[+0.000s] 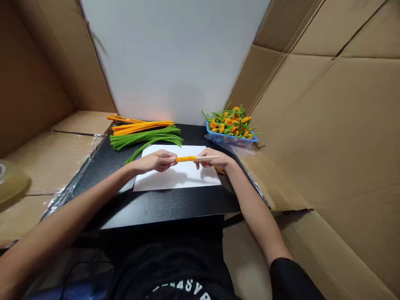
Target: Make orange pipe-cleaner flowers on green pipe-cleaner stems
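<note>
Above a white sheet of paper [175, 177], a pale wooden stick [208, 157] is held level, with an orange pipe cleaner [186, 158] coiled tightly around its middle. The fingers of my left hand [161, 160] are closed on the stick's left end, at the edge of the coil; that end is hidden in them. At the coil's right end, my right hand [211, 158] has its fingers closed around the pipe cleaner, and the bare stick runs across that hand. A loose orange tail comes out below my right hand. Its exact pinch point is partly hidden.
Orange pipe cleaners [140, 126] and green pipe cleaners [143, 138] lie in bundles at the back left of the black table [168, 204]. At the back right stands a blue basket [233, 138] of orange-and-green pipe-cleaner flowers. Cardboard walls [337, 125] flank the table; a tape roll [12, 183] sits left.
</note>
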